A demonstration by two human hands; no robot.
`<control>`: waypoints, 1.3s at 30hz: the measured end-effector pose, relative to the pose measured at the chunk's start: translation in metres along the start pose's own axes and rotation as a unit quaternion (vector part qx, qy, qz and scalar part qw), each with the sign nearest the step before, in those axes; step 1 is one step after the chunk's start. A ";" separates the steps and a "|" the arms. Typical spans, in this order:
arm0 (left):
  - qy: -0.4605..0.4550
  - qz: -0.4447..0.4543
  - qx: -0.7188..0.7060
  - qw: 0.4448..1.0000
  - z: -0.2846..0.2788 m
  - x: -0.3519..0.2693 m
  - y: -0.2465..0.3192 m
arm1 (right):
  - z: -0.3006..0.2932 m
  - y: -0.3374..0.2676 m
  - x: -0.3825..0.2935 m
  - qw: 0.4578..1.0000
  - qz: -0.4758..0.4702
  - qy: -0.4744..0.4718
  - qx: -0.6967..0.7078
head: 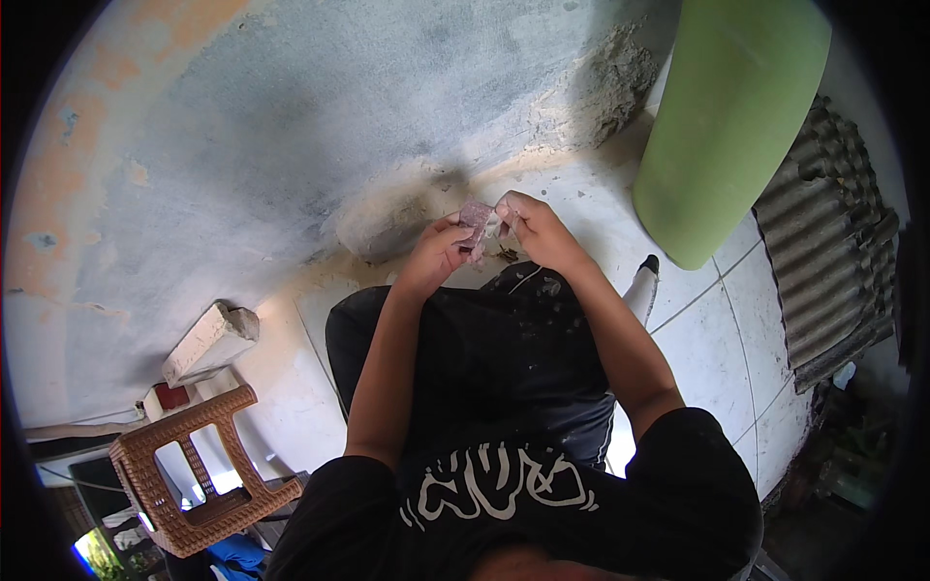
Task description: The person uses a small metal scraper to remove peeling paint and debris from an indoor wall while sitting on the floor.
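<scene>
My left hand (434,256) holds a dusty purple-brown piece of what looks like sandpaper (476,215) between thumb and fingers. Close beside it, my right hand (536,226) has its fingertips pinched on a small piece of similar colour, mostly hidden by the fingers. Whether the two pieces are joined is hard to tell. Pale dust coats the right fingertips. Both hands are above my knees, in front of the lower part of a grey-white plastered wall (290,131).
A rough broken patch (617,87) marks the wall's base. At right stand a tall green curved object (726,138) and stacked corrugated sheets (828,240). On the left are a pale block (211,345) and a brown woven-pattern plastic stool (182,534). White tiles (697,341) cover the floor.
</scene>
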State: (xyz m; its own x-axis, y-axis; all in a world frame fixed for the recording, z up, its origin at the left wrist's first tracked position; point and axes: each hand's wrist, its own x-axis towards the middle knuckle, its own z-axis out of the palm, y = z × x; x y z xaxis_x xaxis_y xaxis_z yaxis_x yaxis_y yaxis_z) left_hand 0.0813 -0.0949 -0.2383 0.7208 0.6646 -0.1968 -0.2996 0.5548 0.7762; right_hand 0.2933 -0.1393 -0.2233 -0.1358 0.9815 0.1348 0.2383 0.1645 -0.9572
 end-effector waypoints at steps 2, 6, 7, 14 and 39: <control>-0.001 0.029 -0.014 0.999 0.001 0.001 0.000 | 0.006 0.008 0.004 0.996 0.024 -0.009 0.089; 0.032 0.047 0.014 0.998 0.006 0.002 0.000 | 0.014 0.017 0.008 0.981 0.050 -0.012 0.188; 0.078 0.031 0.073 0.994 0.011 0.002 0.002 | 0.014 0.017 0.007 0.981 0.051 -0.012 0.188; 0.159 0.063 0.125 0.977 0.015 0.004 0.002 | 0.020 0.004 0.004 0.993 -0.019 0.116 0.028; 0.156 -0.039 -0.052 0.986 -0.013 0.003 -0.010 | 0.035 -0.008 -0.001 0.996 -0.078 0.009 -0.052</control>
State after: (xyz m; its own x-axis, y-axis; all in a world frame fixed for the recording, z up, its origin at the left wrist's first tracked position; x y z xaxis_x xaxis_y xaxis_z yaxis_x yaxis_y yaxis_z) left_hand 0.0778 -0.0918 -0.2544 0.5225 0.7301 -0.4404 -0.3251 0.6481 0.6887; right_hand 0.2576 -0.1447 -0.2252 -0.1624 0.9446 0.2853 0.3143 0.3236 -0.8925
